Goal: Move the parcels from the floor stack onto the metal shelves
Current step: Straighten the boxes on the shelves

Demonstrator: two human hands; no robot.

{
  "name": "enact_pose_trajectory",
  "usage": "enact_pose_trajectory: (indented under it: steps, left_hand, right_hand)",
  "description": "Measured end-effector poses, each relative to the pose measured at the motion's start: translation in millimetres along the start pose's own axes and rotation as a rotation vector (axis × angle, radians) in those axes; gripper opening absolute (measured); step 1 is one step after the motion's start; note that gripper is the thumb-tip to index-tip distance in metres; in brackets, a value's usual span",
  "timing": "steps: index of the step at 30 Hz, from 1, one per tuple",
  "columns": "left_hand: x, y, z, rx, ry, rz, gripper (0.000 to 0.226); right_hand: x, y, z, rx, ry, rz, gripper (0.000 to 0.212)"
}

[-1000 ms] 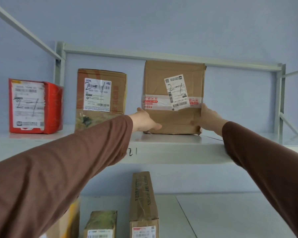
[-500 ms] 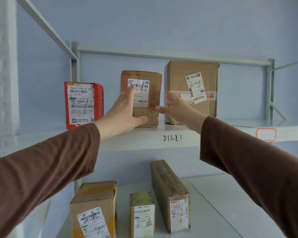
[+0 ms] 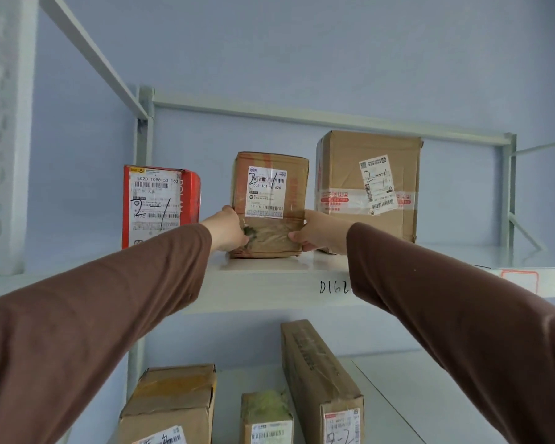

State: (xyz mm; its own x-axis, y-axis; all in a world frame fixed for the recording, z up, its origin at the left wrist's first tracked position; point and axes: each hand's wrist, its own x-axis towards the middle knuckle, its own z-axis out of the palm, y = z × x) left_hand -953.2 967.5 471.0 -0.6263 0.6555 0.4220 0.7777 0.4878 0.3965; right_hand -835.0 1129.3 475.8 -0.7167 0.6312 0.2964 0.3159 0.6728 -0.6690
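Note:
A taped brown parcel (image 3: 269,203) with a white label stands upright on the upper metal shelf (image 3: 269,283). My left hand (image 3: 226,230) holds its lower left side and my right hand (image 3: 318,232) holds its lower right side. To its left stands a red parcel (image 3: 161,205). To its right stands a larger brown box (image 3: 366,184) with a slanted label. The floor stack is out of view.
On the lower shelf (image 3: 414,395) sit three parcels: a squat brown box (image 3: 170,408), a small box (image 3: 266,418) and a long narrow box (image 3: 321,376). A perforated upright (image 3: 4,133) rises at the left. The upper shelf's right end carries a red-framed tag (image 3: 519,280).
Both hands left the larger brown box, swung left and closed in on the middle parcel, now gripping its lower sides. The view has shifted left.

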Motion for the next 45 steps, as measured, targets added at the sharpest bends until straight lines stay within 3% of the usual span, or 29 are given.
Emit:
enact_pose_trajectory:
  steps: [11,15,20,25,31,36,40,45]
  left_hand:
    - [41,-2,18,0.050,-0.018,-0.045,0.075]
    - [26,1,12,0.079,-0.057,-0.038,0.063]
    - [-25,3,-8,0.075,-0.092,0.075,0.063]
    - [-104,-18,-37,0.081,0.030,0.264,0.083]
    - [-116,-85,-67,0.040,0.231,0.281,0.096]
    - [-107,-119,-80,0.001,0.258,0.128,0.113]
    - [-89,-128,-78,-0.028,0.150,-0.021,0.108]
    - [-50,-136,-70,-0.088,0.042,0.009,0.068]
  right_hand:
    - [41,11,6,-0.103,-0.013,0.030,0.042]
    - [26,7,5,-0.075,-0.012,0.064,0.032]
    - [-22,-9,-2,-0.047,0.088,0.054,0.071]
    - [-72,-34,15,-0.131,0.234,-0.287,0.063]
    - [-79,-74,59,-0.061,0.112,-0.371,0.086]
    - [-75,-108,90,-0.011,-0.017,-0.291,0.095]
    - [-65,-121,109,0.045,-0.107,-0.180,0.076]
    - [-42,-129,120,0.085,-0.131,-0.142,0.042]
